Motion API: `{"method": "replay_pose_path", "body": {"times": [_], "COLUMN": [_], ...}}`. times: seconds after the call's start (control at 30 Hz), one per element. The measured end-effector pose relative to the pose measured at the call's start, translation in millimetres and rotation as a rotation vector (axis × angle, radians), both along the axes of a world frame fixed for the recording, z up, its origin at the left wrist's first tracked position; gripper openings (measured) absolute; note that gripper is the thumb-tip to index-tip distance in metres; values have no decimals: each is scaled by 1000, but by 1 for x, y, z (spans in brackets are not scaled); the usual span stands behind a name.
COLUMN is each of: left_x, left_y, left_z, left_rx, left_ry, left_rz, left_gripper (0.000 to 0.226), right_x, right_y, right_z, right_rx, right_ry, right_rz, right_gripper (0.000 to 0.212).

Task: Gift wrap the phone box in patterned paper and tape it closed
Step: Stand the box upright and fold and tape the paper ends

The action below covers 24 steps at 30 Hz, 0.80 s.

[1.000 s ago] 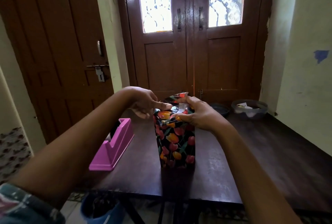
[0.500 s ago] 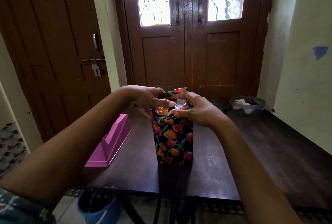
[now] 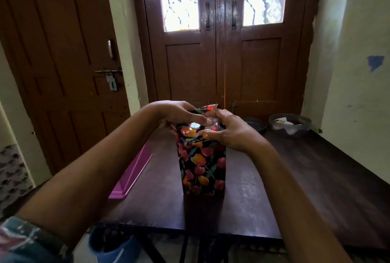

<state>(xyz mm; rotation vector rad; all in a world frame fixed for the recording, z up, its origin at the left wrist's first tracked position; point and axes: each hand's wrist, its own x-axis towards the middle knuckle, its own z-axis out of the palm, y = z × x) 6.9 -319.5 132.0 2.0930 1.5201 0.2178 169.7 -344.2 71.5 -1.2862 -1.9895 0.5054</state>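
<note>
The phone box (image 3: 202,165) stands upright on its end on the dark wooden table (image 3: 263,199), wrapped in black paper with red and orange tulips. My left hand (image 3: 179,114) lies across the top end from the left, thumb pressing the folded paper down. My right hand (image 3: 229,129) grips the top from the right, fingers pinching the folds. A loose paper flap (image 3: 210,107) sticks up behind the fingers. A shiny patch, seemingly clear tape (image 3: 195,125), shows on the top edge between the hands.
A pink tape dispenser (image 3: 132,175) lies on the table left of the box, partly behind my left forearm. A clear bowl (image 3: 290,124) and a dark dish (image 3: 256,124) sit at the far right edge. A blue bucket (image 3: 115,246) stands below the table's front.
Both hands have closed in over the top of the box; my left thumb now presses the fold flat. The view has shifted slightly nearer and lower.
</note>
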Motion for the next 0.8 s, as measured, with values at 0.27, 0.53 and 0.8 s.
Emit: {"method": "replay_pose_path", "body": {"times": [0.27, 0.53, 0.8], "left_x": [4, 11, -39], "left_y": [14, -3, 4], "left_z": [-7, -8, -7], "left_rx": [-52, 110, -103], "left_ry": [-287, -125, -419], "left_rz": [189, 53, -70], "left_gripper": [28, 53, 62], "right_x": [-1, 0, 2], "right_y": [-2, -2, 4], "right_z": [-1, 2, 5], "right_rx": [11, 2, -64], "right_ry": [-26, -15, 16], "right_rz": [-16, 16, 54], "right_gripper": [62, 55, 53]}}
